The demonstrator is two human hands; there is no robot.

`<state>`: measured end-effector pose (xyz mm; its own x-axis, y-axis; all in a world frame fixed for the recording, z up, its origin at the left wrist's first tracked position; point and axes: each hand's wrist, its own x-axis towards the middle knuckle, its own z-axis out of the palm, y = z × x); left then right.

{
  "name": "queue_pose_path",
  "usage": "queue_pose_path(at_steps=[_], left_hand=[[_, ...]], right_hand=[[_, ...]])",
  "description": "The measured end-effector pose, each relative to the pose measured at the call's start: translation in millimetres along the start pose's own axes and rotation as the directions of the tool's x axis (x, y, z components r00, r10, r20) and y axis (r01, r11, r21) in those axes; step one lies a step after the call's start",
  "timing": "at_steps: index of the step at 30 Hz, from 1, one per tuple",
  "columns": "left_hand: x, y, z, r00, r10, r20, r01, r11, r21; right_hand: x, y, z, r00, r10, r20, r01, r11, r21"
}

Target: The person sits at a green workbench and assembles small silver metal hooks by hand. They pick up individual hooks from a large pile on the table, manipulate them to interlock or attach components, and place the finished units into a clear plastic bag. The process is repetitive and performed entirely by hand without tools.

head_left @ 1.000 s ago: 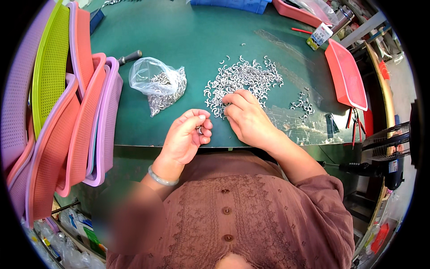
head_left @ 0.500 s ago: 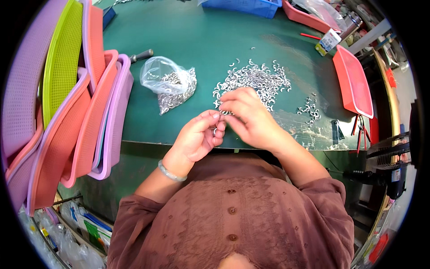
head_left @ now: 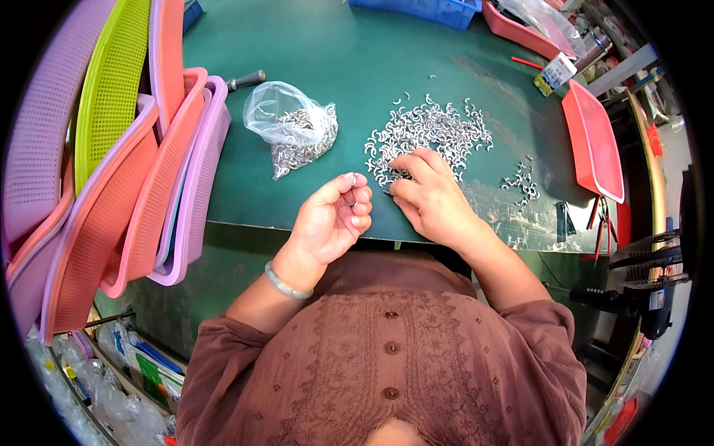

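Observation:
A pile of small silvery C-shaped metal pieces (head_left: pixel 439 128) lies on the green table (head_left: pixel 327 44). My left hand (head_left: pixel 332 219) is raised palm-up at the table's near edge, its thumb and forefinger pinching a small metal piece (head_left: pixel 354 181). Another bit of metal shows between its curled fingers. At the pile's near side, my right hand (head_left: pixel 435 197) has its fingers bent down among the pieces; its fingertips are partly hidden, so what they grip cannot be made out. Left of the pile stands an open clear plastic bag (head_left: pixel 301 137) partly filled with similar pieces.
Purple, pink and green plastic baskets (head_left: pixel 115 111) are stacked at the left. A dark-handled tool (head_left: pixel 247 80) lies behind the bag. To the right are a small group of loose pieces (head_left: pixel 523 183), a pink tray (head_left: pixel 593 141), red-handled pliers (head_left: pixel 601 227) and a fan (head_left: pixel 647 260).
My hands, together half a second ago, are now apart. The right has moved right, down to the pile's near side; the left keeps its pinch. The whole view has shifted slightly.

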<state>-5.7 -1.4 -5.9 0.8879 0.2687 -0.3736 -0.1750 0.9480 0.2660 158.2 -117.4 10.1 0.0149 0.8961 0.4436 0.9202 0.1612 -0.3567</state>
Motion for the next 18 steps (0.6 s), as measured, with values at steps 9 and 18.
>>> queue_pose_path(at_steps=[9,18], left_hand=[[1,0,4,0.994,0.099,-0.052,-0.096,0.993,0.065],[-2,2,1,0.986,0.163,-0.015,-0.155,0.958,0.243]], right_hand=[[1,6,1,0.999,0.018,-0.028,-0.018,1.000,0.009],[3,6,4,1.000,-0.008,-0.006,0.009,1.000,0.014]])
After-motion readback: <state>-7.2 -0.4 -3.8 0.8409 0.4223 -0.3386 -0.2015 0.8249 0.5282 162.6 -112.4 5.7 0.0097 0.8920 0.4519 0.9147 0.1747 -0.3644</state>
